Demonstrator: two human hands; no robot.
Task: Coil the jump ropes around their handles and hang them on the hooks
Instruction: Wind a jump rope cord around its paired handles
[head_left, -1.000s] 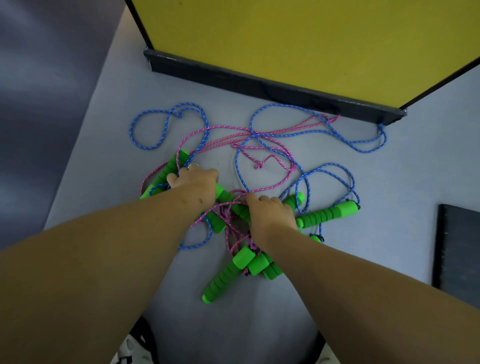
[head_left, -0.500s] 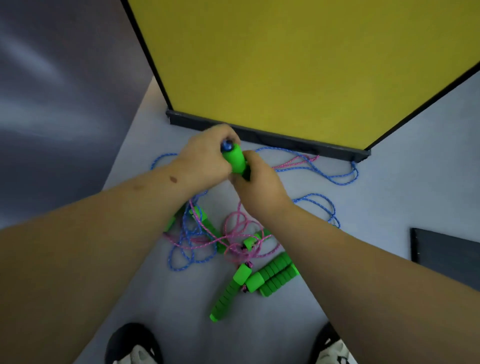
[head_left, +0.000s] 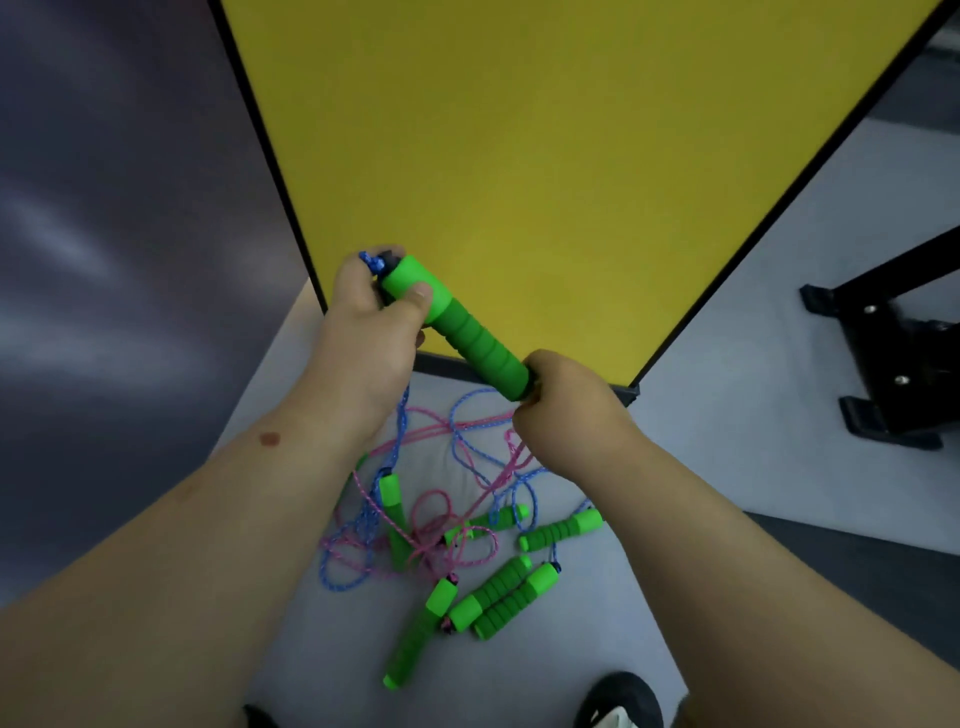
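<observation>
Beyond both your hands a yellow panel (head_left: 545, 171) with a dark frame stood upright, filling the space above them. Under your arms lay the pale grey floor (head_left: 727, 415), and far off to the right of your right hand sat a black metal stand (head_left: 883, 353).

Your left hand (head_left: 369, 327) was clenched around the upper end of a green foam handle (head_left: 457, 325), thumb pressed across the foam, with the blue rope (head_left: 401, 431) knotted at that end by your fingers and hanging down below your wrist. Your right hand (head_left: 566, 410) gripped the lower end of the same handle, fingers curled around it, so the handle slanted between the two hands, raised well above the floor.

Below and between your wrists the rest of the ropes lay in a tangle: pink rope (head_left: 447, 519) and blue loops crossing each other, with several loose green handles (head_left: 498, 597) scattered among them, two lying side by side. Nearest you, under your right forearm, showed the toe of a dark shoe (head_left: 618, 701).
</observation>
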